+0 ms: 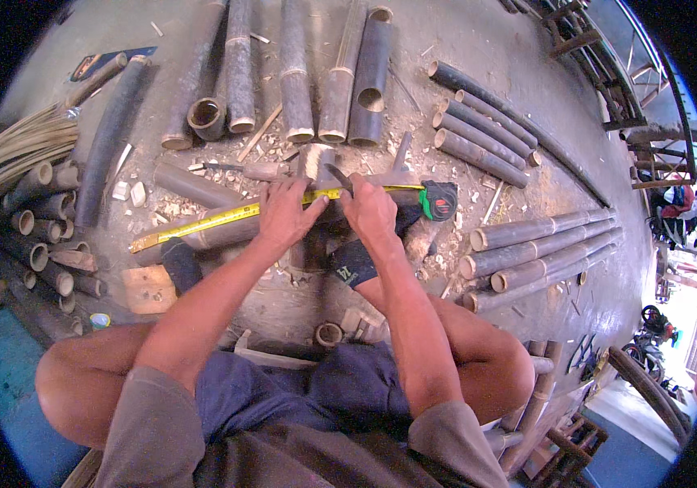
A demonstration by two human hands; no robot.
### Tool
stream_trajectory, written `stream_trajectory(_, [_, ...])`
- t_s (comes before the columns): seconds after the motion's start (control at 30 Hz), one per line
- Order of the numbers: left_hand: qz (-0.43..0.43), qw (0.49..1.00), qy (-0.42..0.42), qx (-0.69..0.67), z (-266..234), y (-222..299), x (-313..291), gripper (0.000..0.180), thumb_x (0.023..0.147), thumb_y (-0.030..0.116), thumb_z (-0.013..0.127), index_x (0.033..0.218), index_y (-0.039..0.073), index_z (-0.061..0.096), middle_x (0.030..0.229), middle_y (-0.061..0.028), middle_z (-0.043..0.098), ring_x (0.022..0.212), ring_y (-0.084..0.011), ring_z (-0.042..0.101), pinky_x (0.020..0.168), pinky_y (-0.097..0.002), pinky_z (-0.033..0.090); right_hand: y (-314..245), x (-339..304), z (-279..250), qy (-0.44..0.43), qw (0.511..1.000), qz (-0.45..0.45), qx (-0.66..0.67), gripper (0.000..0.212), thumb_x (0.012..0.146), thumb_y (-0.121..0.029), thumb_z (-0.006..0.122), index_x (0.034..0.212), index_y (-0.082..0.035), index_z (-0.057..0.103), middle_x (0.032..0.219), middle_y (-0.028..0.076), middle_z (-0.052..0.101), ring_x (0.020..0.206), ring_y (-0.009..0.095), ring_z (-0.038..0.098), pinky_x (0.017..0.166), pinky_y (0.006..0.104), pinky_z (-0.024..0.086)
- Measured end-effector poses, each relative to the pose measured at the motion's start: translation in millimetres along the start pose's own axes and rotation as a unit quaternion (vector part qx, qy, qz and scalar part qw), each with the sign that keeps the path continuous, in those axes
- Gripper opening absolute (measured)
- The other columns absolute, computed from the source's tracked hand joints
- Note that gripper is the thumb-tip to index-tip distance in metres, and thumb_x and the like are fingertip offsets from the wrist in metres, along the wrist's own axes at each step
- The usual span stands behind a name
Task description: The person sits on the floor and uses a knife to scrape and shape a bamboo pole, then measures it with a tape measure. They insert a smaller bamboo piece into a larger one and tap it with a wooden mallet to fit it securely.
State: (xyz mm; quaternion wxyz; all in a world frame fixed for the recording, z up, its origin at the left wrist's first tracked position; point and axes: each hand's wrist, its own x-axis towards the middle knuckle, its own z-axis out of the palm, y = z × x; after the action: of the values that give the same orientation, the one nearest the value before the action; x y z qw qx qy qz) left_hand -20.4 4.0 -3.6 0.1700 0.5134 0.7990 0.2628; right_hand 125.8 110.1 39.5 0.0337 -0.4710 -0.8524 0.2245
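Tape (202,223) lies along the pole (235,234); the left hand (285,215), fingers spread, presses it while the right hand (370,210) grips a knife (337,175). A taut, flat tape should make any mark truer.

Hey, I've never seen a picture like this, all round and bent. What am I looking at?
There's no machine here: a person is working barehanded. The single picture comes from a wide fisheye camera worn on their head, looking down, so straight edges curve near the rim. The left hand rests on a yellow tape blade stretched over bamboo, with its black-and-green case at the right end. The right hand grips a dark, narrow tool, perhaps a knife. On the floor around them lie more bamboo tubes and pale chips.
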Motion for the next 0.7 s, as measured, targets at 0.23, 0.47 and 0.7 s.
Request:
stream_trajectory(0.23, [-0.027,0.996,0.049,0.068,15,13,-5,0.055,0.084,0.05,0.071,0.116,0.006,0.068,0.117,-0.0119,0.069,0.117,-0.0301,0.059,0.112,-0.0541,0.027,-5,2,-5,-0.023,0.999,0.029,0.006,0.029,0.09,-0.027,0.071,0.109,-0.006,0.066,0.089,0.028,0.071,0.091,0.049,0.069,0.08,0.0574,0.055])
stream_trajectory(0.47, [-0.074,0.996,0.021,0.053,17,15,1,0.058,0.083,0.052,0.071,0.117,0.006,0.068,0.12,-0.0127,0.07,0.12,-0.03,0.058,0.115,-0.0549,0.024,-5,3,-3,-0.024,0.999,0.035,0.005,0.031,0.09,-0.027,0.072,0.114,-0.007,0.067,0.09,0.027,0.072,0.091,0.048,0.07,0.08,0.0569,0.055])
stream_trajectory(0.7, [-0.095,0.994,0.011,0.042,11,21,5,0.06,0.081,0.053,0.073,0.119,0.007,0.067,0.12,-0.0135,0.069,0.121,-0.0317,0.057,0.116,-0.0572,0.023,-7,3,-5,-0.024,0.999,0.032,0.009,0.029,0.091,-0.027,0.071,0.11,-0.006,0.066,0.09,0.027,0.071,0.091,0.049,0.069,0.079,0.0574,0.054])
